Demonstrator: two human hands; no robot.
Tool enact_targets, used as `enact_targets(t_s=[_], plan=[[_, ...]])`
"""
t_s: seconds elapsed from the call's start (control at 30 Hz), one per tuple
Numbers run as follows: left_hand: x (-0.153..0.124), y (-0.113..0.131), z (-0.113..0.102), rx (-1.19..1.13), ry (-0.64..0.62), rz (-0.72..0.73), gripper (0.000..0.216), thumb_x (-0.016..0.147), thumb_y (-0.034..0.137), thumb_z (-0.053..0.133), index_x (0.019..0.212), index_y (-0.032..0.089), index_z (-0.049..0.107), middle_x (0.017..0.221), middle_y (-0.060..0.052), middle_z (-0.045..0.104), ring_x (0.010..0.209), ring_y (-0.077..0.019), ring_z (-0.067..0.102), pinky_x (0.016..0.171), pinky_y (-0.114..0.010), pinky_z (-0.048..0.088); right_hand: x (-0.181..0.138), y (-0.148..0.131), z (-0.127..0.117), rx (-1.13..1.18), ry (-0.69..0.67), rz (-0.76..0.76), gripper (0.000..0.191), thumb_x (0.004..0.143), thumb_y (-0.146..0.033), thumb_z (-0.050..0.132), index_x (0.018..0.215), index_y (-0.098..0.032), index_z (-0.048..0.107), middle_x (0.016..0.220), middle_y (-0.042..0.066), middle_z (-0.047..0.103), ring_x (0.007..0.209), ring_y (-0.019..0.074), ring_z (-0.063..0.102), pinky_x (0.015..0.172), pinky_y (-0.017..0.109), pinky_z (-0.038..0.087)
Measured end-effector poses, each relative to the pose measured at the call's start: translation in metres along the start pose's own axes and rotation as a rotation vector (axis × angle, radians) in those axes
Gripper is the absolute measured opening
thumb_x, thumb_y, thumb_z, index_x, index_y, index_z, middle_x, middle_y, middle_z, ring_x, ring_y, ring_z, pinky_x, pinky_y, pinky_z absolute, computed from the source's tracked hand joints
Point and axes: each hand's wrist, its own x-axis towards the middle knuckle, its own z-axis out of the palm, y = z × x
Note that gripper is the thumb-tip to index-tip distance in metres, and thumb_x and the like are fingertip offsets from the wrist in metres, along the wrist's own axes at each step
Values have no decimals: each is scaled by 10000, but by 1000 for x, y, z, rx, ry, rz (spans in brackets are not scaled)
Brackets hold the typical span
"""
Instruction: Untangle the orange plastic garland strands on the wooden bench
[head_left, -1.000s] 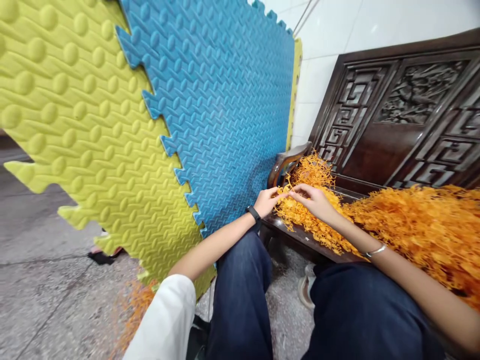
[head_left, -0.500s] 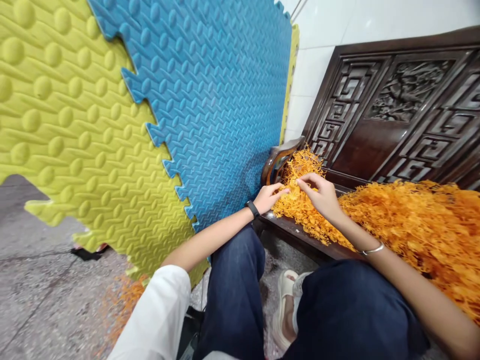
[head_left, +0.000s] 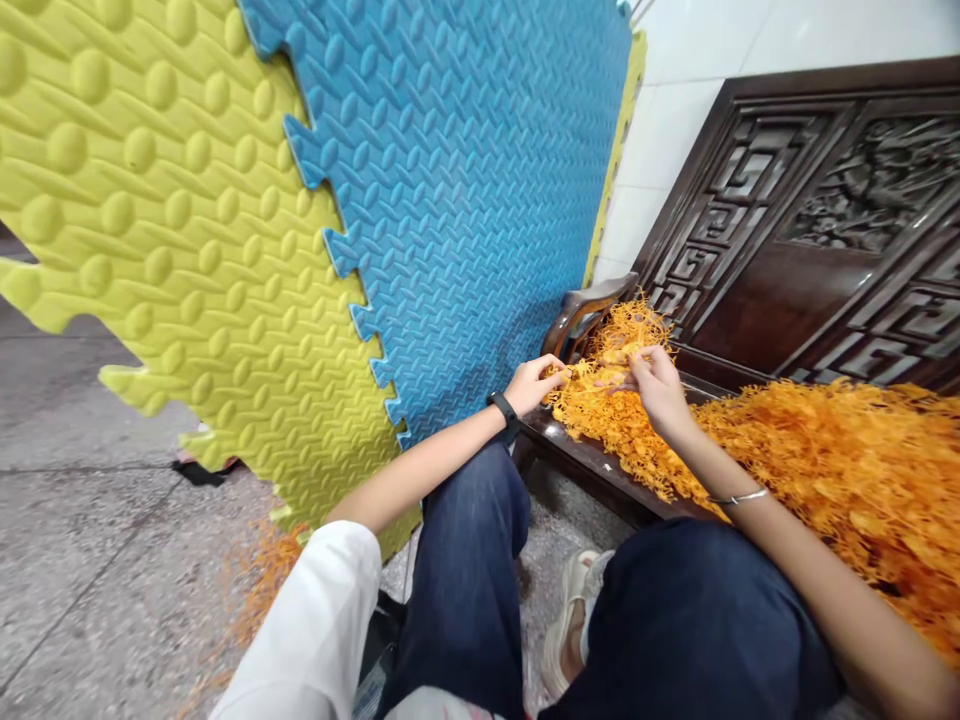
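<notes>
A heap of orange, stringy, branching plastic-looking pieces [head_left: 611,425] covers the end of a dark wooden bench. My left hand [head_left: 534,383], with a black band at its wrist, has thumb and fingers pinched at the heap's left side on an orange strand piece. To its right, my right hand [head_left: 661,392] pinches thumb against fingers over the same heap, with orange strands at the fingertips. A thin silver bangle circles the right forearm. Exactly how many strands each hand grips is too fine to make out.
A larger orange pile [head_left: 847,470] spreads along the bench [head_left: 577,445] to the right, before its carved backrest [head_left: 787,285]. Blue foam mat [head_left: 465,190] and yellow foam mat [head_left: 150,210] stand upright at left. Orange strands [head_left: 266,580] and a black item [head_left: 201,473] lie on the floor.
My right hand's fingers have closed from a looser, parted pose and sit farther right of the left hand. The whole view has swung slightly left, so the scene appears shifted right.
</notes>
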Motion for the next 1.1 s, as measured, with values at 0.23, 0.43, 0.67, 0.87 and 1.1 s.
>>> enact_targets(t_s=[0.23, 0.43, 0.67, 0.87, 1.1], plan=[[-6, 2, 3, -44, -197, 17, 838, 580, 379, 796, 1277, 123, 409, 1297, -183, 481, 1102, -257, 529, 894, -381, 449, -5, -12, 12, 121, -78, 21, 435, 721, -601, 608, 830, -252, 371, 911, 57, 687, 827, 221, 693, 709, 382, 553], [-2, 3, 1, 104, -200, 172, 798, 495, 358, 851, 1209, 197, 535, 1403, -148, 431, 1341, -335, 306, 1114, -517, 191, -12, -27, 25, 172, -295, -17, 378, 740, -571, 629, 836, -231, 494, 1010, 64, 666, 938, 206, 659, 850, 397, 534], [-3, 11, 0, -44, -388, 84, 327, 677, 452, 721, 774, 151, 639, 904, -75, 671, 970, -245, 579, 932, -415, 397, -3, -23, 8, 66, -27, -179, 313, 749, -521, 642, 798, -215, 592, 900, 38, 662, 876, 183, 618, 792, 334, 513], [-5, 19, 1, -376, -257, -96, 525, 765, 615, 545, 996, 146, 595, 999, -82, 660, 986, -216, 590, 858, -340, 415, -7, -24, 3, -72, -80, -108, 280, 685, -454, 707, 732, -185, 643, 705, 7, 637, 624, 127, 552, 608, 275, 468], [-4, 22, 6, -351, -290, -88, 449, 601, 403, 790, 911, 143, 594, 883, -14, 656, 857, -171, 610, 860, -334, 433, -12, -27, 13, 54, -345, 28, 269, 628, -373, 753, 725, -178, 595, 715, 6, 657, 668, 137, 616, 671, 293, 509]])
